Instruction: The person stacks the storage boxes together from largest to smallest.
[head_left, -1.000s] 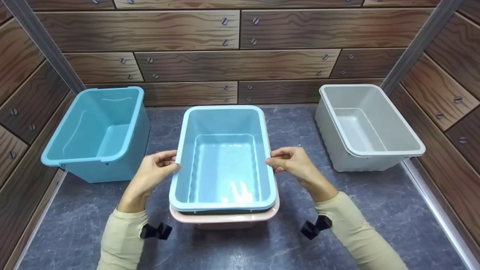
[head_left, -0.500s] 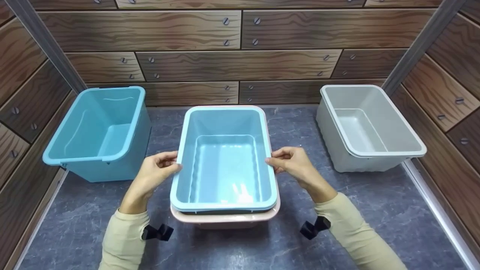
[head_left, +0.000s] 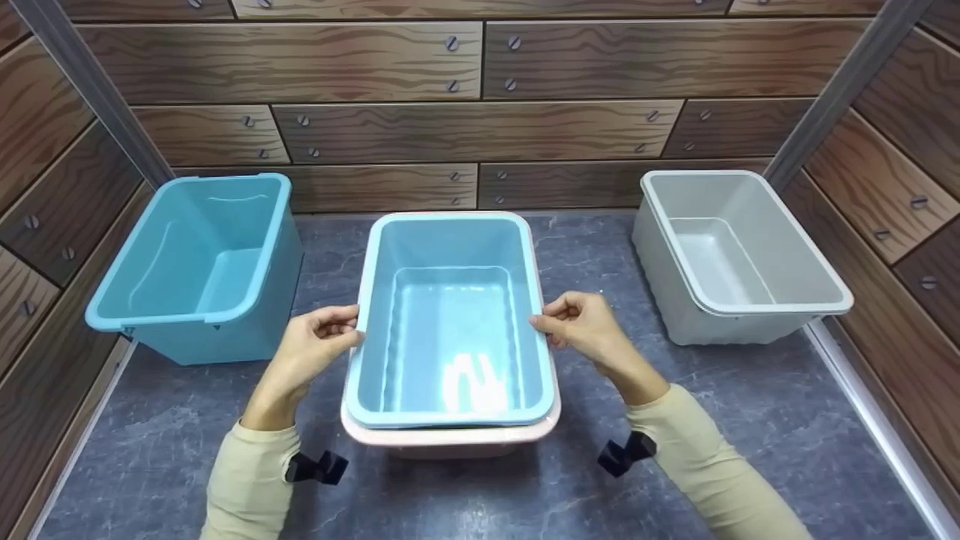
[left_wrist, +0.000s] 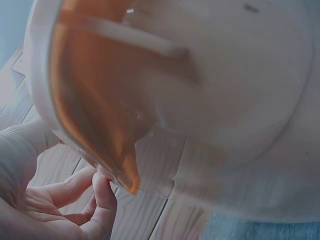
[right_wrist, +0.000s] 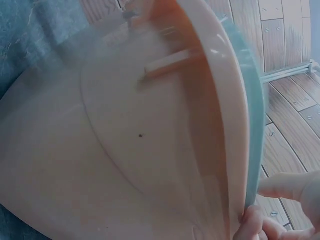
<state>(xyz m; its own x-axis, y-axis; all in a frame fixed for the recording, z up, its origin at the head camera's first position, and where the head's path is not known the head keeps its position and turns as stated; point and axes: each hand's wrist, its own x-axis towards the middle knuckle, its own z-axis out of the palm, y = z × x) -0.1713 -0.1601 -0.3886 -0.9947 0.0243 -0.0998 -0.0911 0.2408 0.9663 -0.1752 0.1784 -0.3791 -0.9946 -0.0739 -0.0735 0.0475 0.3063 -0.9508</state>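
A light blue plastic bin point(head_left: 461, 417) sits nested inside a pale pink bin point(head_left: 454, 436), whose rim shows below it at the front. My left hand point(head_left: 311, 349) pinches the rim at the left side, thumb on top. On the opposite side my right hand point(head_left: 585, 330) pinches the rim too. In the right wrist view the thumb lies at the blue rim and curled fingers reach under the pink bin's edge point(right_wrist: 235, 115). From the left wrist camera the pink bin's outer wall point(left_wrist: 235, 95) fills most of the view, hiding the blue one.
A teal bin point(head_left: 277, 300) stands at the left on the dark marbled surface point(head_left: 480, 502). At the right is a grey bin point(head_left: 712, 326). Wood-patterned walls point(head_left: 480, 127) enclose the back and both sides.
The blue bin has settled a little deeper into the pink one, and the dark gap between their front rims has narrowed. Both hands keep their hold with hardly any shift.
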